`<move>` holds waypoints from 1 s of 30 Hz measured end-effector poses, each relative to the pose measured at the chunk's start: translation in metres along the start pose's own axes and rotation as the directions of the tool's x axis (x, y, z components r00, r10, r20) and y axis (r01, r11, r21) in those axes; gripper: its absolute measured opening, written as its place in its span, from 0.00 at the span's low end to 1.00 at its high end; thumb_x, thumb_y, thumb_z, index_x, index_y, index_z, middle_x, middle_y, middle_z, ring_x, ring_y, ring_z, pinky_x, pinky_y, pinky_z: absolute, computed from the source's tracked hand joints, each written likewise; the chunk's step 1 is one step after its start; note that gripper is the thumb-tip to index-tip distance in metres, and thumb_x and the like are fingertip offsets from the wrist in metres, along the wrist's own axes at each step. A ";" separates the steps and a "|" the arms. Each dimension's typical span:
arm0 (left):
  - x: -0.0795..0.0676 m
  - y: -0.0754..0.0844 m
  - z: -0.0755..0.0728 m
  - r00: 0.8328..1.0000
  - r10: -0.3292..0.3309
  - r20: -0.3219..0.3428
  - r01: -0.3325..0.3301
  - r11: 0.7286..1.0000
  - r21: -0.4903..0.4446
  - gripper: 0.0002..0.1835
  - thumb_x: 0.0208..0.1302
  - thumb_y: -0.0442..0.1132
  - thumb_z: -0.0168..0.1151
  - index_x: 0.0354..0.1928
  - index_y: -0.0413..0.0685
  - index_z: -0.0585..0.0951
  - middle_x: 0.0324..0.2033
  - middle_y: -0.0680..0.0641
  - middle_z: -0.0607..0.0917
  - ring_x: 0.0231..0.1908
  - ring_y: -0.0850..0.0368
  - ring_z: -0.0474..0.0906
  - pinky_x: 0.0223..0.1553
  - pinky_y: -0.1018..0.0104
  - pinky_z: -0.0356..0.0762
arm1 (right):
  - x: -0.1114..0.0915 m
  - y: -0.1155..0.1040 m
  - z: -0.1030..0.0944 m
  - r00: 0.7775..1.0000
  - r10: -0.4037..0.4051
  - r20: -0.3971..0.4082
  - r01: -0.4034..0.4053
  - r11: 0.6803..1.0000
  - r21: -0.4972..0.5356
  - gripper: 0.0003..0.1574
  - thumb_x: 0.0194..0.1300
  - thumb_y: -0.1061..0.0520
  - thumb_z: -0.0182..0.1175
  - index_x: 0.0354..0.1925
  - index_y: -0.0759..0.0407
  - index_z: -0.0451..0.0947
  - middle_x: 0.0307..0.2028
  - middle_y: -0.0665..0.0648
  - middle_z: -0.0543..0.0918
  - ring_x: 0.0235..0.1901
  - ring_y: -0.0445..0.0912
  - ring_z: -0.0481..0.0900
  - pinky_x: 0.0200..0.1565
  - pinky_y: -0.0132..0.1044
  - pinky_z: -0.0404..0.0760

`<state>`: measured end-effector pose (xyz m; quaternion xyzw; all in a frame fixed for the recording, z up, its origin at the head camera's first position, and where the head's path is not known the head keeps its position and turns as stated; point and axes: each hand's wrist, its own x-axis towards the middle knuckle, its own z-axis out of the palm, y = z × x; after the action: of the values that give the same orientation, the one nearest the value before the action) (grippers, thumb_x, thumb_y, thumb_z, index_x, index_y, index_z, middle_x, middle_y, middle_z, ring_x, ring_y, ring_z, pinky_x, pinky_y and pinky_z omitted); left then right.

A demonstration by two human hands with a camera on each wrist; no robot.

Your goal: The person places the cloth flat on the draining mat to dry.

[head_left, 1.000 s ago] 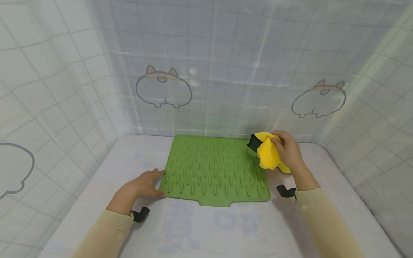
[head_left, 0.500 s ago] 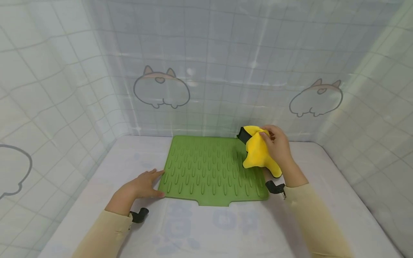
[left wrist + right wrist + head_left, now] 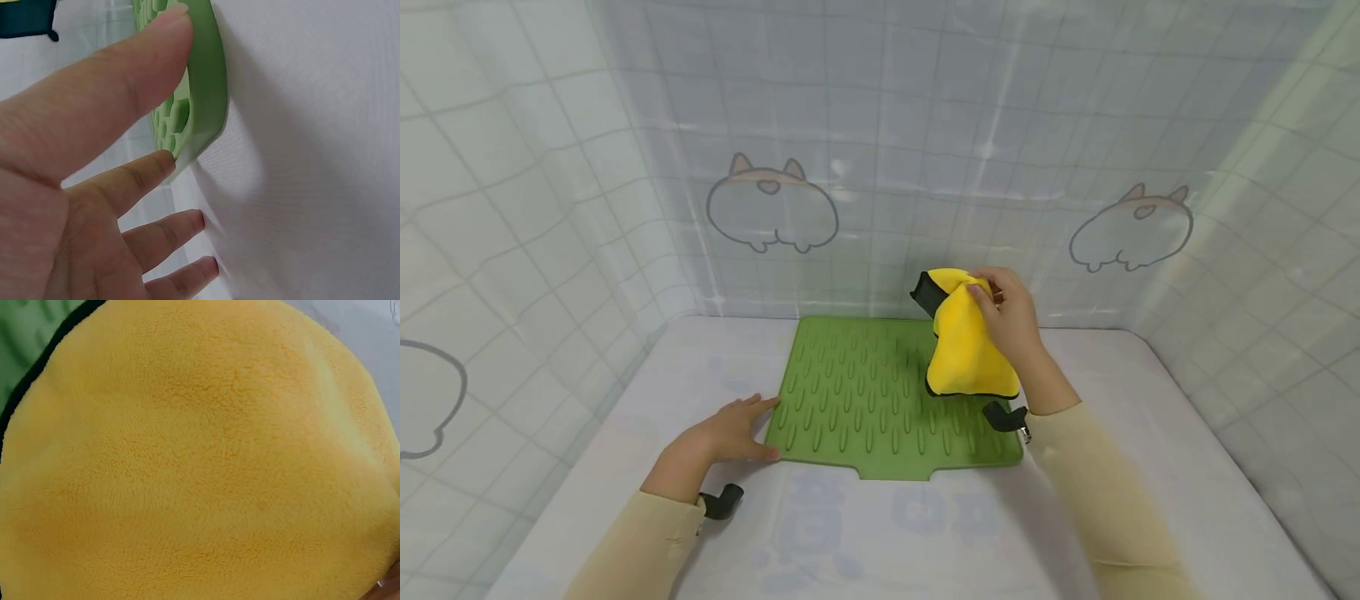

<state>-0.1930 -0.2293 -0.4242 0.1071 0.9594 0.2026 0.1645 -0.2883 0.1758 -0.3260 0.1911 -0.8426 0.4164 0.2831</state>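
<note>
My right hand (image 3: 1011, 321) pinches a yellow plush cloth (image 3: 964, 354) with dark edging by its upper part. The cloth hangs in folds over the right side of a green ribbed mat (image 3: 842, 417), and one dark-sided corner sticks out to the left. In the right wrist view the yellow cloth (image 3: 200, 450) fills nearly everything and hides the fingers. My left hand (image 3: 730, 432) rests at the mat's left edge with fingers spread. The left wrist view shows its thumb and index finger at the edge of the mat (image 3: 209, 81), other fingertips on the white surface.
The mat lies on a white covered table (image 3: 887, 533) and has a short tab at its near edge. Behind stands a grid-patterned sheet (image 3: 910, 167) with cartoon animal drawings, and similar sheets line both sides. Small black devices are strapped to both wrists.
My right hand has carried the yellow cloth leftward and slightly upward, from the mat's right edge to over its right part. The cloth hangs more spread out. My left hand has stayed in place.
</note>
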 end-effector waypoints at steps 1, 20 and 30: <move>0.000 0.000 0.000 1.000 0.003 -0.002 -0.003 1.000 0.001 0.51 0.44 0.57 0.71 0.69 0.45 0.59 0.67 0.31 0.54 0.64 0.27 0.46 0.58 0.32 0.50 | 0.001 -0.003 0.003 1.000 -0.007 0.004 0.007 1.000 0.009 0.16 0.65 0.50 0.54 0.48 0.54 0.76 0.44 0.54 0.77 0.36 0.47 0.72 0.38 0.40 0.74; 0.002 -0.004 0.002 1.000 0.015 -0.018 -0.015 1.000 0.001 0.51 0.44 0.57 0.71 0.68 0.44 0.60 0.66 0.31 0.55 0.63 0.27 0.48 0.57 0.32 0.52 | -0.004 -0.037 0.064 0.993 -0.064 0.097 0.052 0.990 0.129 0.15 0.66 0.47 0.52 0.48 0.50 0.75 0.42 0.49 0.76 0.33 0.43 0.69 0.34 0.36 0.74; 0.004 -0.006 0.003 1.000 0.014 -0.023 -0.014 1.000 0.005 0.51 0.44 0.57 0.71 0.68 0.45 0.60 0.67 0.32 0.55 0.64 0.27 0.48 0.57 0.32 0.51 | -0.012 -0.034 0.094 0.983 -0.008 0.184 -0.013 0.993 0.116 0.14 0.67 0.47 0.50 0.47 0.49 0.74 0.35 0.48 0.72 0.33 0.42 0.66 0.33 0.36 0.72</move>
<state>-0.1960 -0.2322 -0.4302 0.1121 0.9610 0.2025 0.1515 -0.2894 0.0810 -0.3596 0.2438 -0.8397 0.4458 0.1920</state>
